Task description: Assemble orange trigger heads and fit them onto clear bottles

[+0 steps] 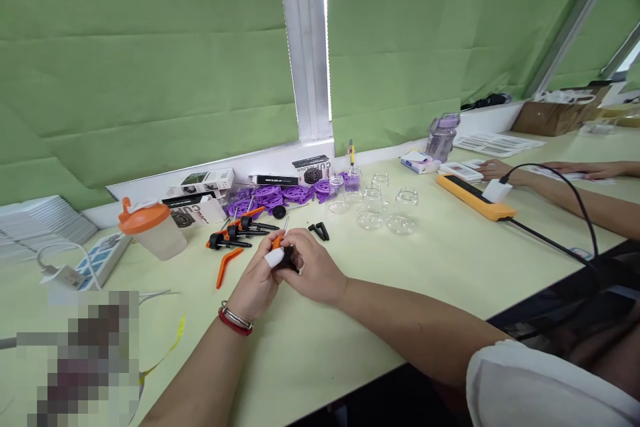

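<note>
My left hand (256,281), with a white finger cot on one fingertip and bracelets at the wrist, meets my right hand (313,267) over the pale yellow table (440,267). Together they pinch a small black part with an orange piece (284,250). Both hands are closed around it. Just beyond them lie several black and orange parts (235,235), two black pieces (320,231) and one loose orange lever (226,265).
Purple plastic discs (280,195), small boxes (205,181) and several clear glass jars (373,203) stand further back. An orange-lidded cup (150,227) and a power strip (100,260) are at the left. Another person's arms (565,183) rest at the right by an orange power strip (475,197).
</note>
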Demonstrator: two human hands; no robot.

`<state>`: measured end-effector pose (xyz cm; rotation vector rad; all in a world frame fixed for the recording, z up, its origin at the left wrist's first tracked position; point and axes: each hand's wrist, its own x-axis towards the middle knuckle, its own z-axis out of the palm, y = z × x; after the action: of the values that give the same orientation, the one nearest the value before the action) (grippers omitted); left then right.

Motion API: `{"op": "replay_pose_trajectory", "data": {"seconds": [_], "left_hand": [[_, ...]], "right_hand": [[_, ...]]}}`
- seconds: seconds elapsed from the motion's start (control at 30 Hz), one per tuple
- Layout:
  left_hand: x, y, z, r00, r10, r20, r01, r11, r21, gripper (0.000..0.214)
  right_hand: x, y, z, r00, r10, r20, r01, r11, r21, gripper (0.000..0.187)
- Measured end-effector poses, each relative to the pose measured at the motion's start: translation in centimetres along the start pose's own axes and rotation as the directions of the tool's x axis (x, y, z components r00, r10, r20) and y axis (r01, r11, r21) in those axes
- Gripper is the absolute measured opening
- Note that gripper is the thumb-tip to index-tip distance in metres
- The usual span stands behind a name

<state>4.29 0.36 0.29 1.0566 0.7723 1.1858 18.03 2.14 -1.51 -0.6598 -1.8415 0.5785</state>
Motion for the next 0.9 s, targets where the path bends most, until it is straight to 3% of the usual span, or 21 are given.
{"op": "replay_pose_trajectory", "data": {"seconds": [0.13, 0.37, 0.57, 0.73, 0.9], "left_hand": [[0.3, 0.4, -0.7, 1.000, 0.011, -0.010, -0.011, 0.998, -0.054, 0.038], [0.5, 0.7, -1.6, 1.000, -0.017, -0.005, 0.017, 0.998, -0.067, 0.028], [0.7, 0.5, -1.9, 0.999, 0.024, -0.027, -0.025, 0.999, -0.043, 0.024], [0.8, -0.2, -1.8, 0.996, 0.071, -0.045, -0.063, 0.984, 0.167, 0.034], [0.9, -0.2, -1.7, 0.990, 0.099, -0.101, -0.045, 0.897, 0.441, 0.044]], "right_hand": [[0.4, -0.1, -0.7, 0.986, 0.164, 0.014, -0.163, 0.987, -0.005, 0.048], [0.8, 0.5, -1.4, 0.930, 0.368, 0.026, -0.347, 0.897, -0.273, 0.046], [1.0, -0.4, -1.5, 0.924, 0.378, 0.063, -0.321, 0.852, -0.414, 0.046], [0.9, -0.1, -1.2, 0.942, 0.329, 0.065, -0.259, 0.836, -0.484, 0.032], [0.9, 1.1, -1.2, 0.960, 0.265, 0.094, -0.193, 0.864, -0.466, 0.012]]}}
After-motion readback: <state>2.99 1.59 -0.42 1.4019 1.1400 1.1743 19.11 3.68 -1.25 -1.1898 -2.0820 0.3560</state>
